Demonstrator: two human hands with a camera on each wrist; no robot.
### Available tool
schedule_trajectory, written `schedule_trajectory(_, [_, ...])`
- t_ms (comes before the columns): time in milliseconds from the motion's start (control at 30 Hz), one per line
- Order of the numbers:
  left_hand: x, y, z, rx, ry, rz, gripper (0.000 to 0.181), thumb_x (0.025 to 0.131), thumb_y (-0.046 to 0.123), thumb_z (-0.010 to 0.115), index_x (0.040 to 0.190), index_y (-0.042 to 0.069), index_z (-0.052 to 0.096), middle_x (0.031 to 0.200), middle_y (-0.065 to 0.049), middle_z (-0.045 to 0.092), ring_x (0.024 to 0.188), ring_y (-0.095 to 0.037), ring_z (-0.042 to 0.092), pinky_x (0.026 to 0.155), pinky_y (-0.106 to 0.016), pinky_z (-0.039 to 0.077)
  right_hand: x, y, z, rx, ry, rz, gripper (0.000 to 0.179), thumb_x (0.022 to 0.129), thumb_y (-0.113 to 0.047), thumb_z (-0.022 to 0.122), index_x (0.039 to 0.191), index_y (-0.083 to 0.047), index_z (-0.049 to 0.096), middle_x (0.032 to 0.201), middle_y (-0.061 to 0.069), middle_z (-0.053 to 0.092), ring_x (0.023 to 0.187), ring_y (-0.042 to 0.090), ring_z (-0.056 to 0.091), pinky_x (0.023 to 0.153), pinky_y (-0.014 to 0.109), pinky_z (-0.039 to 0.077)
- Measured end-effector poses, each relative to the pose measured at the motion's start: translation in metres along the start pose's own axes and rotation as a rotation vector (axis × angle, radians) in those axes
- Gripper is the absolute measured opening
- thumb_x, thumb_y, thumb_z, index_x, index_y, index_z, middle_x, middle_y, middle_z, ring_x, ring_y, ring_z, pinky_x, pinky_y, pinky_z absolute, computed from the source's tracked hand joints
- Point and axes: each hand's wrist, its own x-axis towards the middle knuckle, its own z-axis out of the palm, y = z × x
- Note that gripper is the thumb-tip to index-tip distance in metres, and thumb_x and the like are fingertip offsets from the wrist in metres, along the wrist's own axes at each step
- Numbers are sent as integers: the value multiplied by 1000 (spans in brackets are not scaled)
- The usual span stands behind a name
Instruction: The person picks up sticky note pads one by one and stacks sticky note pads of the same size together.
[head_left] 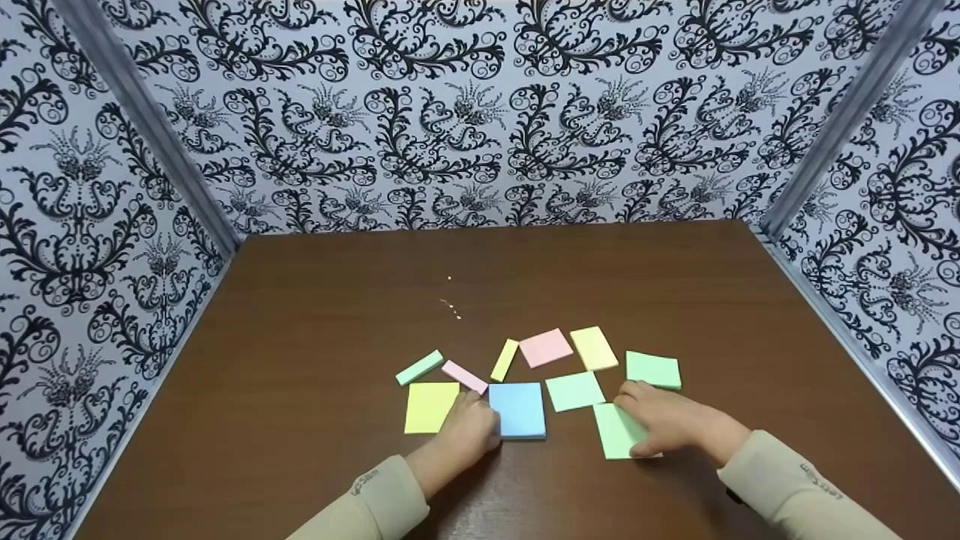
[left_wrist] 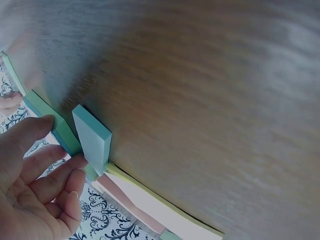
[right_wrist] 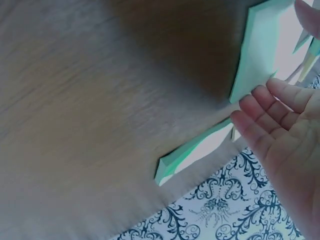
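Note:
My left hand point(head_left: 466, 429) is bent over the table between a yellow square sticky note pad point(head_left: 427, 405) and a blue one point(head_left: 517, 410). In the left wrist view its thumb and index finger point(left_wrist: 42, 127) hold the blue pad's edge. A narrow light-blue strip pad point(left_wrist: 92, 142) shows right beside these fingertips; the head view has it hidden under the hand. With its thumb at the near edge and fingers at the far one, my right hand point(head_left: 671, 420) grips a green square pad point(head_left: 616, 433), partly covering it.
Behind lie narrow green point(head_left: 420, 367), pink point(head_left: 465, 376) and yellow point(head_left: 505, 360) strip pads. Rectangular pink point(head_left: 546, 348), pale yellow point(head_left: 594, 348), mint point(head_left: 574, 391) and green point(head_left: 652, 369) pads lie to the right. Patterned walls point(head_left: 465, 112) enclose the brown table point(head_left: 315, 322).

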Motion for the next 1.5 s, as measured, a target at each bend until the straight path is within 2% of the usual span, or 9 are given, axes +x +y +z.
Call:
schedule_trajectory(133, [0, 1, -1, 17, -14, -2, 14, 70, 25, 73, 65, 13, 68, 63, 1, 63, 66, -17, 50, 63, -29, 38, 2, 0, -1, -8, -35, 3, 62, 71, -34, 74, 117, 0, 51, 109, 6, 43, 89, 17, 41, 72, 32, 41])
schedule_trajectory(367, [0, 0, 0, 2, 15, 2, 13, 70, 23, 73, 63, 13, 67, 60, 1, 62, 65, -18, 50, 61, -29, 38, 5, -3, -5, -38, -47, -17, 59, 67, -31, 78, 111, -2, 51, 103, 4, 42, 83, 15, 39, 66, 30, 41])
schedule_trajectory(600, [0, -2, 3, -55, 32, 18, 13, 71, 21, 73, 64, 12, 67, 60, 2, 63, 66, -19, 51, 61, -30, 39, 4, -2, -5, -115, -66, -76, 63, 68, -34, 76, 113, -1, 48, 106, 6, 41, 93, 20, 43, 77, 33, 44])
schedule_trajectory(733, [-1, -2, 4, -70, 42, 14, 14, 71, 20, 73, 63, 11, 66, 60, 1, 63, 65, -20, 51, 61, -31, 38, 6, -1, -3, -142, -62, -93, 66, 67, -36, 75, 114, 1, 48, 105, 7, 42, 91, 20, 43, 77, 33, 44])
schedule_trajectory(1133, [-2, -1, 0, -25, -34, -19, 15, 74, 27, 72, 70, 13, 69, 63, 3, 64, 65, -17, 49, 63, -29, 38, 10, -3, -1, -128, -93, -66, 67, 66, -36, 73, 116, 0, 48, 105, 6, 42, 88, 18, 39, 75, 33, 40])
schedule_trajectory(1300, [-2, -2, 2, -43, -27, -15, 15, 74, 27, 72, 70, 13, 69, 64, 2, 65, 68, -18, 51, 63, -30, 38, 11, -3, -1, -136, -85, -76, 66, 65, -37, 73, 114, 1, 48, 100, 5, 41, 85, 17, 37, 73, 32, 39])
schedule_trajectory(1500, [-1, -2, 1, -51, -27, -14, 14, 74, 26, 72, 70, 13, 69, 64, 2, 64, 67, -19, 52, 63, -30, 39, 9, -3, 5, -160, 2, -169, 52, 68, -23, 70, 110, 1, 50, 95, 5, 44, 82, 16, 40, 70, 29, 40])
